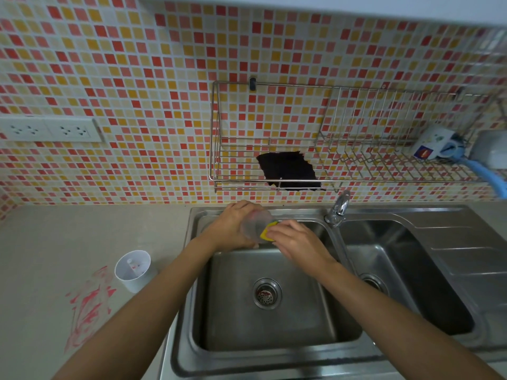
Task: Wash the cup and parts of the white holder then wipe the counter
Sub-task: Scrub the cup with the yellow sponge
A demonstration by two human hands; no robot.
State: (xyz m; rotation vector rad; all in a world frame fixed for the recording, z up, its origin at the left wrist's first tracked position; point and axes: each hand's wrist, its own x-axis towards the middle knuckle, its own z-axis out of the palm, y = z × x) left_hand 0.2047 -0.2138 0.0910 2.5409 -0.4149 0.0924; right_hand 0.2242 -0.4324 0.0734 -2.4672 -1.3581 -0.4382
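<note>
Over the back of the left sink basin [274,333], my left hand [233,223] grips a clear plastic cup [255,224], tilted on its side with its mouth toward the right. My right hand [297,238] presses a yellow sponge [267,231] against the cup's rim. The white holder [134,270] stands upright on the counter left of the sink, with a small post inside it. Red smears [87,303] stain the counter [55,242] in front of the holder.
A chrome tap [338,208] rises between the two basins, with the right basin [406,270] and a drainboard beyond. A wire rack [274,138] on the tiled wall holds a black cloth [288,168], a mug [430,145] and a blue brush [488,176]. Wall sockets [49,130] sit far left.
</note>
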